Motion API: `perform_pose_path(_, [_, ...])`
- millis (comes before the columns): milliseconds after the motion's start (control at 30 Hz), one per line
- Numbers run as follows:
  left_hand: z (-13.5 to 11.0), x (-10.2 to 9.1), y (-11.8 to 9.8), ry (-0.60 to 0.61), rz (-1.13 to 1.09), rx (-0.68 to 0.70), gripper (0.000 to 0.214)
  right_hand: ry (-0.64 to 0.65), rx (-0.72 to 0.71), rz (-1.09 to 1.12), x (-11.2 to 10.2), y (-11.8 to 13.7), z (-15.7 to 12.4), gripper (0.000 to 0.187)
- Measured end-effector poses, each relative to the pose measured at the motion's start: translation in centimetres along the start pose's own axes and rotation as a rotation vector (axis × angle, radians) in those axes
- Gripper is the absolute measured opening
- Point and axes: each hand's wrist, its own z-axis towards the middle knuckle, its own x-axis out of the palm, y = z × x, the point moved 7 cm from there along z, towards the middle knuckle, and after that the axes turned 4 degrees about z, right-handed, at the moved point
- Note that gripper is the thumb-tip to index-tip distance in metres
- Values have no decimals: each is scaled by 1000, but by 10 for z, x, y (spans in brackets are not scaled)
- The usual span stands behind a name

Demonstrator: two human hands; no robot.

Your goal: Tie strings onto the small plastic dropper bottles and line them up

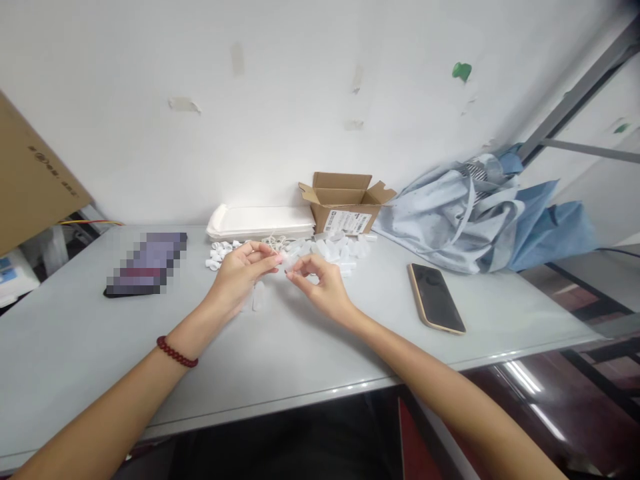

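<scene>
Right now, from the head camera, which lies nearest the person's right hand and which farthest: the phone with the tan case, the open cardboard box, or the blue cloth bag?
From the right hand:
1. Open cardboard box, behind it by the wall.
2. Phone, to its right, nearly as close; hard to call.
3. Blue cloth bag, far right, clearly farthest.

small cardboard box (344, 200): white barcode label, print too small to read | big carton (30, 180): dark marks, illegible
</scene>
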Motion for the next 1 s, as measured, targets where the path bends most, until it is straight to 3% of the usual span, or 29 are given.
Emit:
perform_pose_path(167, [-3, 5, -1, 76, 113, -28, 30, 85, 48, 18, 8, -3, -3, 48])
perform_pose_path(300, [-4, 7, -4, 107, 218, 17, 25, 111, 55, -4, 10, -3, -3, 40])
perform_pose_path(400, [-5, 6, -14, 65, 419, 171, 18, 71, 78, 3, 7, -5, -2, 40])
perform_pose_path(500, [-12, 11, -31, 53, 696, 441, 15, 46, 105, 37, 4, -8, 0, 40])
perform_pose_path(600, [-22, 23, -39, 154, 908, 677, 28, 51, 140, 81, 4, -12, 2, 38])
perform_pose_path(667, [-25, 27, -38, 219, 991, 743, 35, 62, 163, 110, 5, -14, 2, 37])
perform_pose_path(800, [-22, 28, -31, 270, 1101, 738, 49, 79, 211, 189, 9, -18, 0, 34])
perform_pose_path(1000, [-23, 28, -32, 321, 1214, 661, 35, 160, 257, 206, 18, -26, -2, 32])
